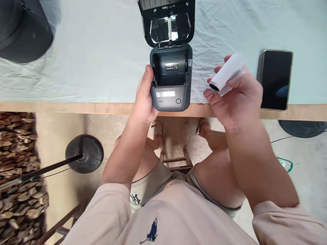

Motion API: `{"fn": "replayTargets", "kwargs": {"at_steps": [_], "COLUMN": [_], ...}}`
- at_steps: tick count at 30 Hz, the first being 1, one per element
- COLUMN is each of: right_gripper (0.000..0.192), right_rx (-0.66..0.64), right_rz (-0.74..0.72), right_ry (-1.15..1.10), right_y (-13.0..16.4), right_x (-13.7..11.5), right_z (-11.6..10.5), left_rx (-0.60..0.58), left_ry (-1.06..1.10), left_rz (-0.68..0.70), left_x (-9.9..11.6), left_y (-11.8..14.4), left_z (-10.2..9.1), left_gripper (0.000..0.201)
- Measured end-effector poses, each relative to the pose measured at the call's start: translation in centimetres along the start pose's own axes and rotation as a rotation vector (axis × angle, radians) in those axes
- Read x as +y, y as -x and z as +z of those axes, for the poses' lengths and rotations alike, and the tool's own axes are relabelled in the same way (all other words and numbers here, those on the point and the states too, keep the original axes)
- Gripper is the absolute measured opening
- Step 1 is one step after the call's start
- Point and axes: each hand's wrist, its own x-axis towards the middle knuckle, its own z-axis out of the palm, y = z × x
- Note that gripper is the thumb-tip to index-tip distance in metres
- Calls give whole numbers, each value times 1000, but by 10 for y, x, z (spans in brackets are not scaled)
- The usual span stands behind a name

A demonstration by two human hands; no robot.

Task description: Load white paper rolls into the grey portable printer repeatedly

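White paper roll [227, 72] pinched in right hand [236, 98]; left hand [145, 95] clasps printer [170, 80]

Printer [170, 81]: dark grey, lid hinged open, roll bay bare, at table edge. Paper roll [227, 72]: white, dark core, tilted, held right of printer.

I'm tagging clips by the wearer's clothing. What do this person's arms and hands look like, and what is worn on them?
Both forearms are bare; light beige sleeves are pushed up around the elbows. The left hand and right hand wear no gloves, and no rings, watch or bracelet can be seen. The sleeves are plain, with no visible markings or cables.
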Motion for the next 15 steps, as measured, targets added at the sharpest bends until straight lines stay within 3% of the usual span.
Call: {"fn": "replayTargets", "kwargs": {"at_steps": [3,7,9,12,15], "right_gripper": [57,48,45,34,31], "right_rx": [33,202,181,63,51], "right_rz": [-128,-691,-875,-887,-758], "right_ry": [68,274,435,728,1007], "right_y": [6,11,13,13,11], "right_x": [-5,-9,-14,-24,-30], "right_z": [3,12,17,27,37], "left_rx": [21,47,23,-6,-66], "left_ry": [-6,-37,-43,-93,-181], "left_rz": [-3,-16,5,58,106], "left_x": [-2,-4,-4,-4,-8], "left_y": [1,4,5,6,3], "left_z": [-1,4,8,11,6], "left_gripper": [44,37,34,28,36]}}
